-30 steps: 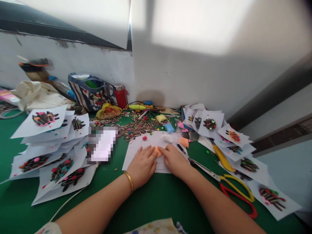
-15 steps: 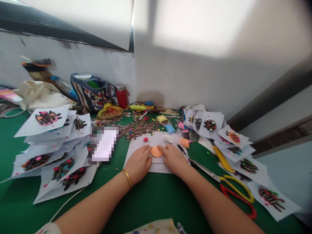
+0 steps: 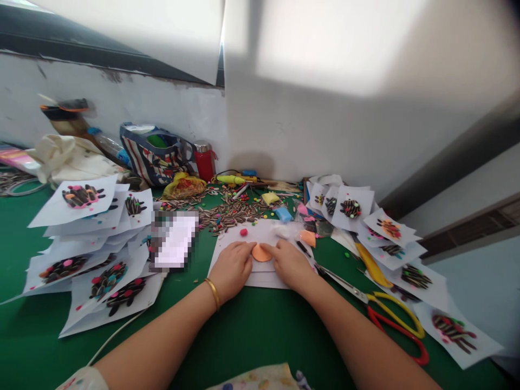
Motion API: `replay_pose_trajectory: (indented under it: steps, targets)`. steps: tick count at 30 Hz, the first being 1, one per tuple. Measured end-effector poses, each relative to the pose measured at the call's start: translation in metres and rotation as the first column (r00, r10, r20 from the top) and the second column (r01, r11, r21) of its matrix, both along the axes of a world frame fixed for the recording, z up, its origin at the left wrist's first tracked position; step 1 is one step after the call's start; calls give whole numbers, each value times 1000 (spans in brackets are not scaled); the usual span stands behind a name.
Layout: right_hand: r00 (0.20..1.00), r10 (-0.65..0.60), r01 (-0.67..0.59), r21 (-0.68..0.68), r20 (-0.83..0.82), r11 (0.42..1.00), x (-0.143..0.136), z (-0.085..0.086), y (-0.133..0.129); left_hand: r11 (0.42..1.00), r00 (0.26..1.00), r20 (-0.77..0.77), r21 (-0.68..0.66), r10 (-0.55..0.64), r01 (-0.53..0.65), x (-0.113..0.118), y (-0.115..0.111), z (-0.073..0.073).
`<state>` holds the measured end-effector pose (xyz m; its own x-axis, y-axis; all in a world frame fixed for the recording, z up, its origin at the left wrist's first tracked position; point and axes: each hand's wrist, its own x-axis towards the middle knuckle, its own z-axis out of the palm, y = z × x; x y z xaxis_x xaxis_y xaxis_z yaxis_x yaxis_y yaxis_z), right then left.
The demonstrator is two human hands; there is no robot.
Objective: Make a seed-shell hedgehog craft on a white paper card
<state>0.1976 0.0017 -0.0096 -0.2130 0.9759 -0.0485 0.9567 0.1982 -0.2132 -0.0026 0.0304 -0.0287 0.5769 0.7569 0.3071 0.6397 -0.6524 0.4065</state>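
Note:
A flat orange piece of modelling clay (image 3: pixel 261 254) lies on white paper (image 3: pixel 227 238), round below and drawn to a point at its top. From the left, my left hand (image 3: pixel 232 269) presses an index fingertip on the clay's upper edge, its other fingers curled. My right hand (image 3: pixel 293 264) does the same from the right, so both hands are closed at the clay. A small red clay ball (image 3: pixel 243 232) sits on the paper beyond my left hand. Near my right hand are a black pen (image 3: pixel 303 247) and a bag of orange clay (image 3: pixel 307 238).
Large scissors (image 3: pixel 377 306) with red and yellow handles lie right of my right forearm. Seed-decorated paper sheets are stacked at left (image 3: pixel 83 216) and right (image 3: pixel 414 276). Loose sunflower seeds (image 3: pixel 227 208), clay packets (image 3: pixel 283 214) and a red flask (image 3: pixel 204 161) are behind the paper.
The orange clay's rounded top has become a point. My index fingers have straightened and pressed along its upper sides. The view has shifted slightly.

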Motion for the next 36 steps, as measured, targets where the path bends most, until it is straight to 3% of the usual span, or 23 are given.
replay_pose_trajectory:
  steps: [7, 15, 21, 28, 32, 36]
  targets:
    - [999, -19, 19, 4, 34, 1000, -3, 0, 2, 999, 1000, -14, -38, 2, -3, 2, 0, 4]
    - [999, -29, 30, -33, 23, 999, -4, 1, 2, 988, 989, -142, -147, 34, -55, 6, -5, 12]
    - [987, -36, 34, -18, -157, 999, 11, 0, 2, 992, 992, -120, -118, 32, -46, 4, -4, 8]
    - [990, -18, 16, -14, -139, 1000, 10, 0, 1, 996, 995, -98, -81, 21, -29, 3, -4, 5]
    - [966, 40, -53, -44, -255, 998, 20, 4, -6, 996, 995, -101, -87, 15, -24, 3, -4, 6]
    - [964, 115, -130, -48, -239, 990, 25, 8, -14, 996, 995, -98, -89, 15, -24, 3, -4, 6]
